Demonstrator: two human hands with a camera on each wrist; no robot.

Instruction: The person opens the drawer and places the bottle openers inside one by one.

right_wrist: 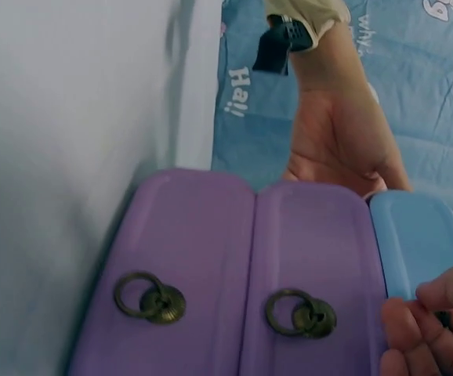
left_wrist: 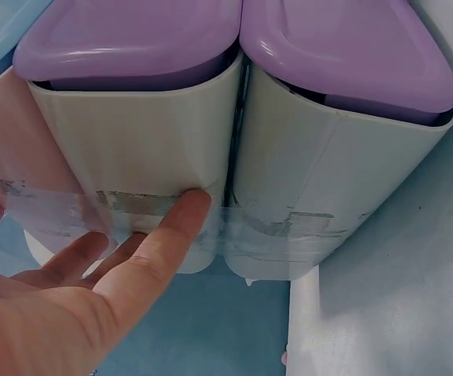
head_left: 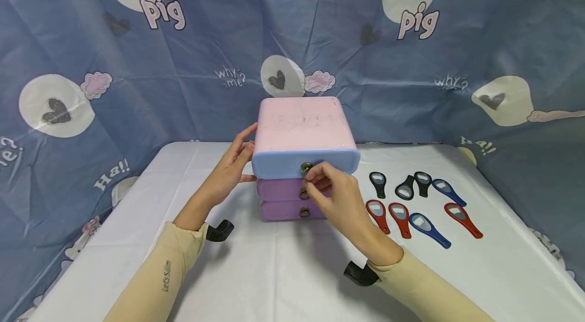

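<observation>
A small chest of drawers (head_left: pixel 303 124) stands on the white table, with a pink top, a blue top drawer (head_left: pixel 279 164) and two purple drawers (right_wrist: pixel 195 235) below. My right hand (head_left: pixel 335 195) pinches the brass ring pull (head_left: pixel 305 173) of the blue drawer between thumb and fingers. In the right wrist view those fingers (right_wrist: pixel 438 313) cover most of that pull. My left hand (head_left: pixel 228 172) rests on the chest's left side, fingers spread. The left wrist view shows its thumb (left_wrist: pixel 175 227) against the middle casing, over clear tape (left_wrist: pixel 211 223).
Right of the chest lie several magnifying glasses: black (head_left: pixel 378 184), red (head_left: pixel 399 218) and blue (head_left: pixel 429 229). One red magnifying glass (head_left: pixel 463 219) lies farther right. A blue printed cloth (head_left: pixel 205 47) hangs behind the white table (head_left: pixel 256 281).
</observation>
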